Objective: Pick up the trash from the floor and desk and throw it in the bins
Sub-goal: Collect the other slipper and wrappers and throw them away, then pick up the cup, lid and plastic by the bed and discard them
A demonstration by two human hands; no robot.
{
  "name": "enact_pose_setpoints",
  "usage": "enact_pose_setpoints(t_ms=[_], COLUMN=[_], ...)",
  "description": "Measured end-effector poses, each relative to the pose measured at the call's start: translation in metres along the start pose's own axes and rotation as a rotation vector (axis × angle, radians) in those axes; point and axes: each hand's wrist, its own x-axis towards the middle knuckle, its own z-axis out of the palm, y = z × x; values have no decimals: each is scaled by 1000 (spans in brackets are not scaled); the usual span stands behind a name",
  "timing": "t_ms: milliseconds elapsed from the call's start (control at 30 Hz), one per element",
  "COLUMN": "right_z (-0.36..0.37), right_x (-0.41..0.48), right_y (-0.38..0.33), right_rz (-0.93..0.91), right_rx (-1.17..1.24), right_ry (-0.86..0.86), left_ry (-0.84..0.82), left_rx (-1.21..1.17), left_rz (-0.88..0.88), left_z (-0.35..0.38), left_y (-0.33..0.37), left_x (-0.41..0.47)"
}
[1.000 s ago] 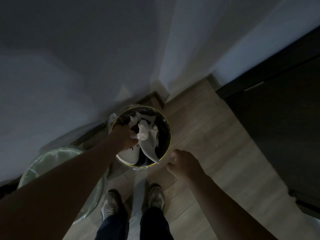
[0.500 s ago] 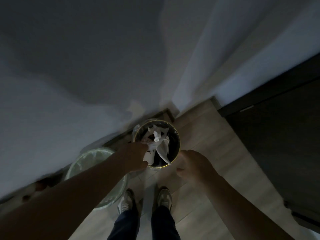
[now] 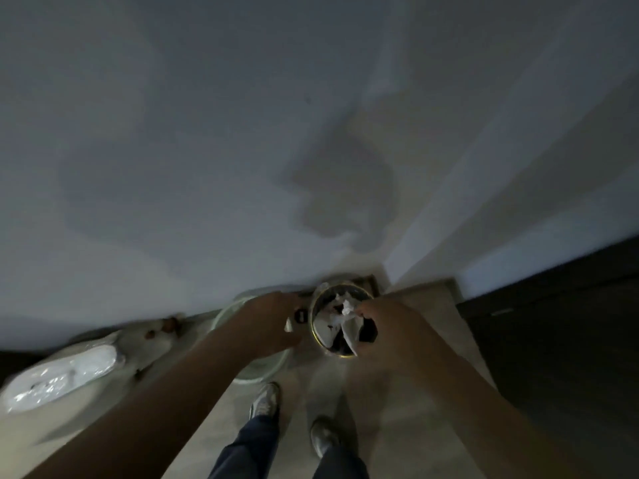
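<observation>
Paper (image 3: 345,310) in bin (image 3: 315,335), touching right hand (image 3: 383,326) fingers (image 3: 361,311).

Two bins stand side by side on the floor (image 3: 397,409) against the wall (image 3: 207,133): the right bin (image 3: 316,335) holds crumpled paper (image 3: 345,307); the left bin (image 3: 224,311) sits beside it, a bag (image 3: 62,375) farther left.

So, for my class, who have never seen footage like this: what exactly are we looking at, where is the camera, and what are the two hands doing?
The camera sits on a person's head and looks down, so you see their own arms, legs and shoes. Both hands reach toward a small round bin on the wooden floor, stuffed with white paper. The right hand is over the bin's right edge, at the paper. The left hand is beside it, over a larger clear-lined bin; what it holds is too dim to tell. A white bag lies far left.
</observation>
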Motion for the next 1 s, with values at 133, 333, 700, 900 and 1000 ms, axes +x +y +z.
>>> enact_pose_setpoints(t_ms=[133,333,700,900,1000], right_z=[-51,-105,-82,-18,25], right_x=[6,-1,-78,-183,-246], right_y=[-34,-119,-364,-498,-554], right_rz=[-188,-519,-1114,-1413,-1514], right_rx=[-54,-101,-182,-211,-199], right_ry=[-90,-88,-184,-273,-314], left_ry=[76,290,640,747,770], left_rx=[-42,-112,-195,-216,-240], left_rz=[-212,-455,-974,-1260,-1374], left_z=[-19,-54,-55,-3,32], left_y=[-2,7,-4,1,10], left_x=[-56,-155,-418,-581,-661])
